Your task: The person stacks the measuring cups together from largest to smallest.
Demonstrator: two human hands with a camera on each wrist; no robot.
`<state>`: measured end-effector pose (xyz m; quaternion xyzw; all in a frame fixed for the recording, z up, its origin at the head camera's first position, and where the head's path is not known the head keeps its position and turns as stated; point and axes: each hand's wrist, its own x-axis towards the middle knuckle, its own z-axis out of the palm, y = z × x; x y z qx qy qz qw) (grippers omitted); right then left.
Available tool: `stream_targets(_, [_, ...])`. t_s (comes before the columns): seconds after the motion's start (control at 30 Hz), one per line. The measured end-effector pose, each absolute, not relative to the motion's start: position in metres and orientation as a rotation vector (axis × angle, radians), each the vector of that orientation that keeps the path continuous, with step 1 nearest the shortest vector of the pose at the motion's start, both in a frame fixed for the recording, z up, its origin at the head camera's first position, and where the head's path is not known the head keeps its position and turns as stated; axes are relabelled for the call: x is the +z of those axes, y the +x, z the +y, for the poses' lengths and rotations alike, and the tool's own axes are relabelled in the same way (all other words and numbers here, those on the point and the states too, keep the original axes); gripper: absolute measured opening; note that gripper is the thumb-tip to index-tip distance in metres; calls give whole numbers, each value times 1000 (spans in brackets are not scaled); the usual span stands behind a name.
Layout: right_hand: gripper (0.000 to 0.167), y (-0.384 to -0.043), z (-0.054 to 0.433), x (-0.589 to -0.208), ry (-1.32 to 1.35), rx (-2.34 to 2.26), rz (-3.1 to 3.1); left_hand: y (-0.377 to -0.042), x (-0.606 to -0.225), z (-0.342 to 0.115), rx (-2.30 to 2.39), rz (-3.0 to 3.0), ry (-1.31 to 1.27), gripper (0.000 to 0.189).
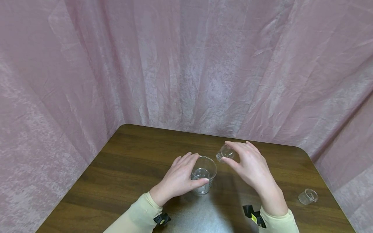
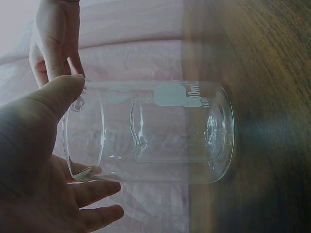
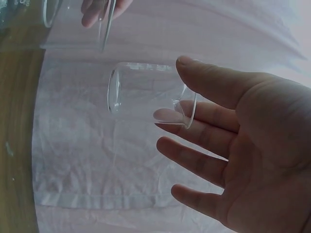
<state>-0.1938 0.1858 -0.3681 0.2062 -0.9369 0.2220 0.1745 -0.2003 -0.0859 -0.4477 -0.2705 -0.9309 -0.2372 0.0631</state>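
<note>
A large glass beaker (image 1: 212, 168) with white markings stands upright on the table, and my left hand (image 1: 179, 178) holds it near the rim between thumb and fingers. Inside it sits a smaller beaker (image 2: 175, 145), plainly seen through the glass in the left wrist view. To the right, my right hand (image 1: 252, 165) pinches a small clear beaker (image 3: 141, 92) by its rim, thumb on one side and fingers on the other. This beaker hangs above the table, beside the large one and apart from it. The last fingers of the right hand are spread away from the glass.
The smallest beaker (image 1: 307, 196), with a spout, stands on the right part of the brown wooden table (image 1: 131, 161). Pink curtains (image 1: 204, 64) hang behind the table and along its sides.
</note>
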Motion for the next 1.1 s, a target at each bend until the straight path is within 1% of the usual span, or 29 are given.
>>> stream_targets(0.5, [63, -190, 175, -368, 671, 634, -2538, -200, -448, -86, -713, -2824, -813, 98])
stream_targets(1.1, [62, -187, 158, -371, 785, 690, -2511, -201, -449, -87, -704, -2807, -825, 98])
